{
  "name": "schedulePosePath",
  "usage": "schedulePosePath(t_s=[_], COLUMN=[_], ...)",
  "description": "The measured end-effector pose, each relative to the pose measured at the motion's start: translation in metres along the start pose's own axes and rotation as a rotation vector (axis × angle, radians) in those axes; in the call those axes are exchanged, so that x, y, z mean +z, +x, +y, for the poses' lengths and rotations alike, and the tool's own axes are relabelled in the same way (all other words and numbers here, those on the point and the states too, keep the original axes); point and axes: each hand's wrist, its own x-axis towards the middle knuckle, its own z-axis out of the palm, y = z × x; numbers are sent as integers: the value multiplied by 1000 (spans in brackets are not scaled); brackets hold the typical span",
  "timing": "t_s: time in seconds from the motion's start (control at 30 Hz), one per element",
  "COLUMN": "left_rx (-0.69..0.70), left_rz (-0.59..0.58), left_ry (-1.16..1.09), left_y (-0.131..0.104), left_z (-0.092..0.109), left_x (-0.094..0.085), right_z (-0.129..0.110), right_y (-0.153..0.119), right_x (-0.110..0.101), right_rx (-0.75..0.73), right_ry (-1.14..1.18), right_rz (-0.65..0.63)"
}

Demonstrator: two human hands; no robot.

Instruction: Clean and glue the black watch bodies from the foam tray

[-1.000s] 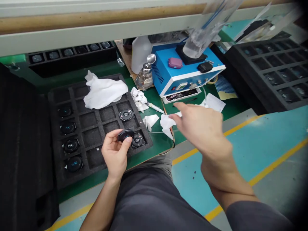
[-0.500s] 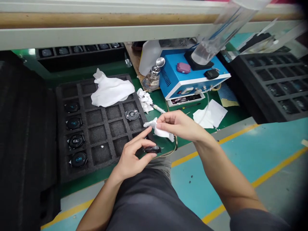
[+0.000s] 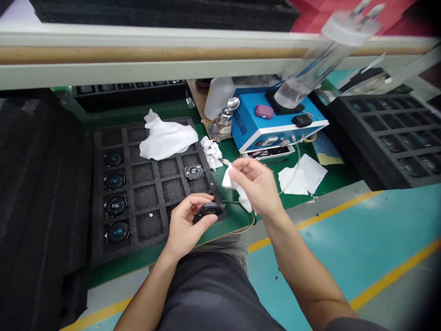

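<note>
Between the thumb and fingers of my left hand is a round black watch case, held tilted over the near right corner of a black foam tray. To the right, my right hand pinches a small white cloth or tissue, whose loose end hangs below the fingers; it is apart from the watch case. Several similar watch cases lie in the tray's left column, among them one watch case at the near end. Another watch case sits in the right column. A larger white cloth covers some far compartments.
Beyond my right hand stand a blue machine, a glass pump bottle and a white plastic bottle. Crumpled tissue and white papers lie on the green table. Black foam stacks rise at left; more trays stand at right.
The camera view has tilted up. My left fingers, stretched out before, have curled around the watch case. My right hand has moved away from it with the white cloth, widening the gap.
</note>
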Motion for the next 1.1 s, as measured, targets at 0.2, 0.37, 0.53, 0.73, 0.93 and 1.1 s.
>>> schedulePosePath(t_s=[0.2,0.37,0.53,0.73,0.93,1.1], left_rx=[60,155,246,288,278,172], left_rz=[279,433,477,492,430,420], left_ry=[28,49,122,230,338,271], left_y=[3,3,3,1,2,1], left_z=[-3,-10,-15,-17,-19,-19], left_x=[4,6,9,13,12,11], right_z=[-31,-22,-6,-24,-21,9], right_y=[122,178,194,135,-26,-37], right_x=[-13,11,12,1,30,32], right_rx=[-440,-234,-215,-503,-618,-692], right_ry=[-807,-1083,-1084,-836,-429,-544], right_rz=[117,7,34,72,-200,-86])
